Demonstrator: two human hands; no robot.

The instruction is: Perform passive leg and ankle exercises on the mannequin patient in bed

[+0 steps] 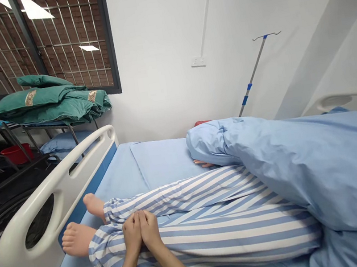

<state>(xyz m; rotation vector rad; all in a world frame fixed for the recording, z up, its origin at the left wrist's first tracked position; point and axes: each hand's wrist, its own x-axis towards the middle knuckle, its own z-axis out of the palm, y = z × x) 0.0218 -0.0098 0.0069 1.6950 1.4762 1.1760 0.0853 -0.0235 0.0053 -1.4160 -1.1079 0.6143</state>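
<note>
The left hand point(132, 234) and right hand point(150, 229) lie open, side by side, on a striped pajama leg point(235, 233), gripping nothing. The lower legs and bare feet point(78, 238) are uncovered — a blue blanket point(319, 165) covers the rest of the body.

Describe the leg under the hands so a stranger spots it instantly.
On the blue-sheeted bed, striped trousers run from under a pale blue blanket toward the white footboard. It's the nearer leg, the left hand and right hand pressed on it.
</note>
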